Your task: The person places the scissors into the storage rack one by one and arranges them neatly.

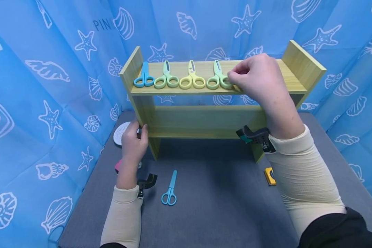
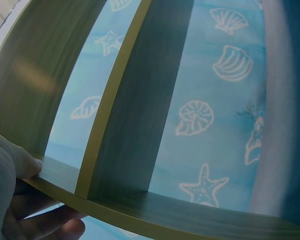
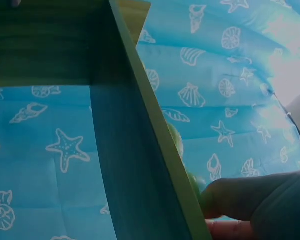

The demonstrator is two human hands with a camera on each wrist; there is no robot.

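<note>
A light wooden shelf (image 1: 204, 120) stands on the grey table. On its top board lie blue scissors (image 1: 145, 69), pale green scissors (image 1: 166, 69), yellow scissors (image 1: 191, 70) and, rightmost, another pair of green scissors (image 1: 217, 70), all with blades pointing back. My right hand (image 1: 260, 79) pinches the right handle loop of the rightmost green pair; its fingertips are partly hidden. My left hand (image 1: 134, 143) grips the shelf's left side panel, with the thumb (image 2: 27, 165) on the inner face and fingers outside. More blue scissors (image 1: 173, 181) lie on the table before the shelf.
A yellow tape measure (image 1: 269, 176) lies on the table (image 1: 210, 213) near the shelf's right foot. Left of the shelf are a white round object (image 1: 120, 132) and a pink object (image 1: 118, 166), both partly hidden. A blue shell-print curtain (image 1: 68, 86) hangs behind.
</note>
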